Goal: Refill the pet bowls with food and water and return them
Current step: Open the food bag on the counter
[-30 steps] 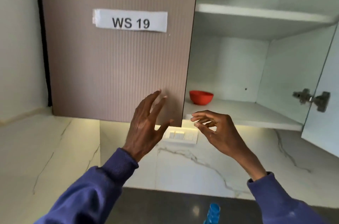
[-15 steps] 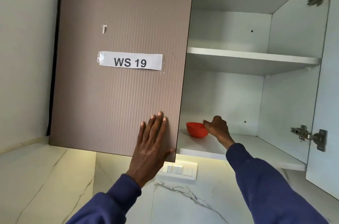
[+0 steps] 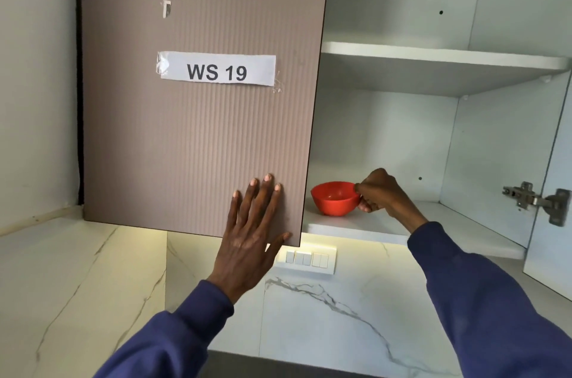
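While your left hand lay flat, fingers straight and slightly spread, against the lower right corner of the cabinet door labelled WS 19, your right hand curled round the right rim of the red bowl. That bowl sat on the lower shelf, near its front left corner.

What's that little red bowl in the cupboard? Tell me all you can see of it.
The small round red bowl, apparently smooth plastic, is at the left end of the open cupboard's white lower shelf, beside the brown ribbed door. It tips slightly towards the camera, showing an inside that looks empty. The person's right hand has its grip on the right rim. Whether its base touches the shelf is unclear.
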The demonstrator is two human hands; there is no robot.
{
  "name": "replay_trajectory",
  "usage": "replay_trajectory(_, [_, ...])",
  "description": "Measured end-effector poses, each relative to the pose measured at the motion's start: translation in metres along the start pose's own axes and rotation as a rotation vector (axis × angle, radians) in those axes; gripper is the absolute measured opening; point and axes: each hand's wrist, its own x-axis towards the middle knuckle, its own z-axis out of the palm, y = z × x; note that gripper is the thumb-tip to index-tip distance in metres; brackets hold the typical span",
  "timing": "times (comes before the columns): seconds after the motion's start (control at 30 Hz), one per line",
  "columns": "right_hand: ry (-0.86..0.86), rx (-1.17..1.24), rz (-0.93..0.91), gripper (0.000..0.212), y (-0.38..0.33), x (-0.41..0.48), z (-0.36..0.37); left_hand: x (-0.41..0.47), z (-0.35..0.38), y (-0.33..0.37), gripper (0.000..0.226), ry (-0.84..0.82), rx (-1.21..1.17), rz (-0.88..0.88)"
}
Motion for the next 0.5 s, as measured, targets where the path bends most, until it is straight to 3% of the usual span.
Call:
replay_trajectory(0.3, [0.017,0.083,-0.102,0.025,0.007,-0.1,-0.031,-0.058,-0.013,0.022,0.07,-0.06,-0.29,-0.061])
replay_trajectory(0.5, [-0.179,0.156,-0.103,0.017,0.056,-0.176,0.027,-0.166,-0.025,0.033,0.07,-0.348,-0.699,-0.422])
